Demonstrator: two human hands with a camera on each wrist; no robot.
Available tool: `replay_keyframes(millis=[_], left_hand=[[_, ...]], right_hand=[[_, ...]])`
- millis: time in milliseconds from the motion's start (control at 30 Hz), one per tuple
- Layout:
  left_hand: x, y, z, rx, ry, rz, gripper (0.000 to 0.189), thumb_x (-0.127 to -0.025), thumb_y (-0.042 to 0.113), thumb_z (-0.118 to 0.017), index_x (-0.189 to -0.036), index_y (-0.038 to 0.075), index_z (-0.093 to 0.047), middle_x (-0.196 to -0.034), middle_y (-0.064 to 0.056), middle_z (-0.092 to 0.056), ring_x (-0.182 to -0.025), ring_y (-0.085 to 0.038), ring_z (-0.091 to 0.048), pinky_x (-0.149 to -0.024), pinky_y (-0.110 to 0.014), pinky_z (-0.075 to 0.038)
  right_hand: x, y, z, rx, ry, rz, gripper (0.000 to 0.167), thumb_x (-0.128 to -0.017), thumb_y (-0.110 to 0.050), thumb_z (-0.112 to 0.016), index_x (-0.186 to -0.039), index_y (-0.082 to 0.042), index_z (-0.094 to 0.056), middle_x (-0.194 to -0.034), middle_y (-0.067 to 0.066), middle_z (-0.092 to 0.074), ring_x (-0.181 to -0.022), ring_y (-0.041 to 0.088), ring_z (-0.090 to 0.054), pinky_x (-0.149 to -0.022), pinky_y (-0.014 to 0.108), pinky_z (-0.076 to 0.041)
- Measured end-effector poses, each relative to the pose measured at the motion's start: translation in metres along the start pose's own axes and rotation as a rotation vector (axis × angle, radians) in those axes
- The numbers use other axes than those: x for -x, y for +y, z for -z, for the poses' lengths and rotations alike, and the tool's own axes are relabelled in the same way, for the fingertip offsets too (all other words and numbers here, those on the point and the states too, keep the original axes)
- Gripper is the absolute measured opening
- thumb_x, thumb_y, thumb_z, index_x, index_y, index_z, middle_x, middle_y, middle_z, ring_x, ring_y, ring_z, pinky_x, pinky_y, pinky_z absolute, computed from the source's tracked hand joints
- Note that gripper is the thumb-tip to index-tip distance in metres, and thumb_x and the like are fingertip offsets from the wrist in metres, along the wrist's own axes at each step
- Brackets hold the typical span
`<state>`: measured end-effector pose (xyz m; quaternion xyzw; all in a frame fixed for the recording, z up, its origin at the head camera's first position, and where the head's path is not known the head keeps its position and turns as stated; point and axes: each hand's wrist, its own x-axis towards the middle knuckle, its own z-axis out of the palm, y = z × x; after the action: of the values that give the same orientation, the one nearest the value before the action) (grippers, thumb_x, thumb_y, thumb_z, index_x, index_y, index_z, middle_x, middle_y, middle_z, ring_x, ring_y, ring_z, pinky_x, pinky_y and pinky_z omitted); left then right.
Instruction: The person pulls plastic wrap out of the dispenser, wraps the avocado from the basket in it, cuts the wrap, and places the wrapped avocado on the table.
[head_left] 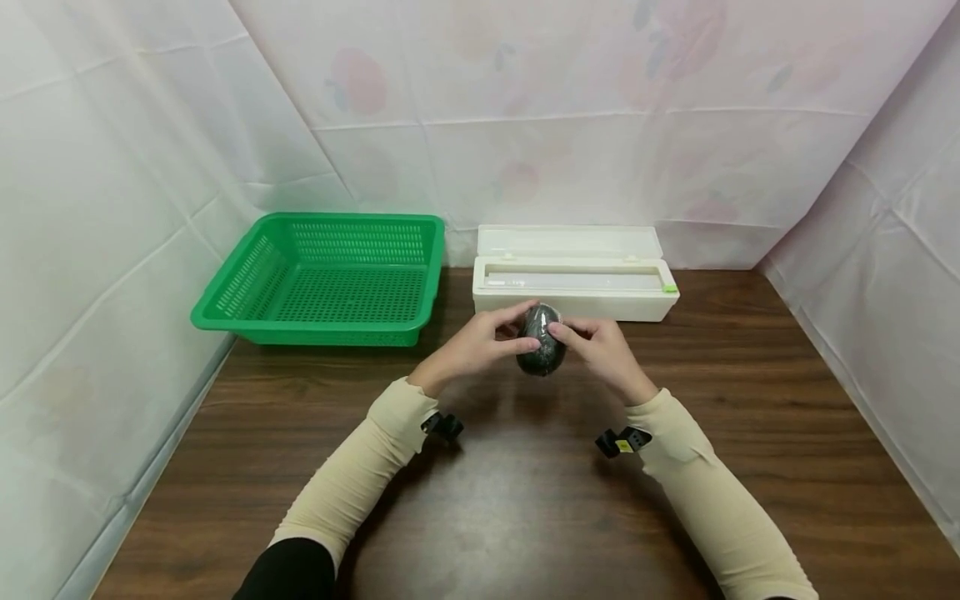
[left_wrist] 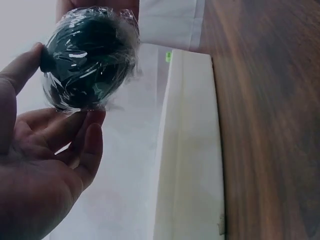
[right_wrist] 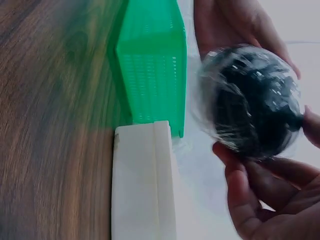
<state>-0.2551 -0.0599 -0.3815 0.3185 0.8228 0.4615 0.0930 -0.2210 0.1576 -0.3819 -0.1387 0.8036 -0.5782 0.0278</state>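
Note:
A dark green, egg-shaped object (head_left: 542,342) is covered in clear, wrinkled cling film, held up above the table between both hands. My left hand (head_left: 480,343) grips its left side with thumb and fingers; in the left wrist view the thumb presses one side and the curled fingers (left_wrist: 92,150) support another. From the right, my right hand (head_left: 602,348) pinches it, the thumb lying on the front of the film. Loose film edges stick out around the wrapped object (left_wrist: 90,57) in the left wrist view. Parts of the right fingers are hidden behind it in the head view.
Behind the hands stands a long white cling film dispenser (head_left: 577,305) with its lid raised and a green tab at its right end. A green perforated basket (head_left: 330,333) sits at the back left. Pale cloth walls (head_left: 540,183) enclose the wooden table (head_left: 495,508).

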Motion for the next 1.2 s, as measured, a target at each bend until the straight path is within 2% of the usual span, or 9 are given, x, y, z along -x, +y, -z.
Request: replay_keyframes(millis=[100, 233, 400, 467, 600, 767, 933, 1067, 1200], left_hand=[[0.002, 0.002, 0.004, 0.025, 0.019, 0.003, 0.062, -0.093, 0.027, -0.067, -0.149, 0.017, -0.041, -0.117, -0.011, -0.066, -0.102, -0.020, -0.061, -0.088, -0.034, -0.054], [0.004, 0.002, 0.006, 0.047, 0.018, -0.004, 0.064, -0.094, 0.024, -0.066, -0.150, 0.011, -0.038, -0.124, -0.014, -0.064, -0.104, -0.020, -0.061, -0.089, -0.033, -0.054], [0.005, 0.005, 0.007, -0.007, -0.022, -0.039, 0.065, -0.098, 0.024, -0.059, -0.153, 0.006, -0.028, -0.144, -0.017, -0.051, -0.114, -0.022, -0.057, -0.097, -0.037, -0.051], [0.004, 0.006, 0.008, -0.009, -0.023, -0.043, 0.063, -0.099, 0.024, -0.056, -0.153, 0.005, -0.028, -0.150, -0.016, -0.044, -0.121, -0.023, -0.055, -0.102, -0.039, -0.048], [0.003, 0.007, 0.009, 0.044, -0.033, -0.030, 0.057, -0.102, 0.023, -0.053, -0.152, 0.007, -0.032, -0.149, -0.015, -0.047, -0.126, -0.024, -0.054, -0.104, -0.040, -0.047], [0.000, 0.004, 0.005, 0.070, -0.006, -0.001, 0.050, -0.102, 0.028, -0.051, -0.149, 0.012, -0.041, -0.137, -0.012, -0.058, -0.111, -0.018, -0.060, -0.092, -0.035, -0.053], [0.000, 0.002, 0.002, 0.052, 0.032, 0.000, 0.048, -0.103, 0.032, -0.050, -0.145, 0.010, -0.047, -0.130, -0.014, -0.063, -0.104, -0.020, -0.063, -0.087, -0.037, -0.055], [0.004, 0.000, 0.004, 0.002, 0.074, -0.028, 0.057, -0.099, 0.031, -0.057, -0.151, 0.016, -0.038, -0.143, -0.009, -0.053, -0.124, -0.022, -0.056, -0.101, -0.044, -0.049], [0.009, 0.001, 0.007, -0.125, 0.054, -0.145, 0.081, -0.088, 0.030, -0.073, -0.155, 0.024, -0.028, -0.159, -0.001, -0.033, -0.145, -0.022, -0.035, -0.114, -0.049, -0.035]], right_hand=[[-0.001, -0.002, -0.006, 0.017, 0.054, 0.064, 0.044, -0.099, -0.022, -0.058, -0.137, 0.001, -0.054, -0.109, 0.026, -0.070, -0.083, -0.002, -0.065, -0.073, 0.018, -0.053], [0.000, -0.002, -0.012, 0.101, 0.084, 0.107, 0.055, -0.099, -0.023, -0.058, -0.148, -0.006, -0.040, -0.102, 0.027, -0.070, -0.078, 0.009, -0.062, -0.067, 0.020, -0.048], [0.004, -0.003, -0.013, 0.297, 0.022, 0.205, 0.066, -0.092, -0.021, -0.069, -0.147, 0.000, -0.039, -0.119, 0.025, -0.063, -0.091, 0.023, -0.062, -0.075, 0.028, -0.054], [0.005, -0.004, -0.013, 0.340, -0.017, 0.244, 0.081, -0.084, -0.020, -0.077, -0.150, 0.000, -0.033, -0.120, 0.024, -0.060, -0.093, 0.026, -0.059, -0.078, 0.034, -0.055], [0.007, -0.006, -0.014, 0.371, -0.042, 0.285, 0.100, -0.073, -0.018, -0.086, -0.153, -0.002, -0.028, -0.123, 0.022, -0.057, -0.099, 0.028, -0.053, -0.083, 0.045, -0.053], [0.009, -0.003, -0.014, 0.338, -0.023, 0.245, 0.099, -0.073, -0.019, -0.086, -0.154, -0.008, -0.029, -0.121, 0.020, -0.058, -0.101, 0.028, -0.054, -0.086, 0.045, -0.052], [0.010, 0.000, -0.014, 0.281, -0.003, 0.194, 0.098, -0.074, -0.020, -0.085, -0.154, -0.012, -0.029, -0.120, 0.019, -0.058, -0.101, 0.028, -0.056, -0.087, 0.045, -0.052], [0.009, 0.001, -0.013, 0.283, 0.005, 0.193, 0.096, -0.076, -0.020, -0.084, -0.154, -0.013, -0.030, -0.122, 0.020, -0.058, -0.100, 0.029, -0.057, -0.086, 0.048, -0.052], [0.009, 0.004, -0.011, 0.291, 0.006, 0.204, 0.094, -0.077, -0.019, -0.083, -0.154, -0.013, -0.030, -0.126, 0.021, -0.057, -0.100, 0.029, -0.058, -0.085, 0.051, -0.053]])
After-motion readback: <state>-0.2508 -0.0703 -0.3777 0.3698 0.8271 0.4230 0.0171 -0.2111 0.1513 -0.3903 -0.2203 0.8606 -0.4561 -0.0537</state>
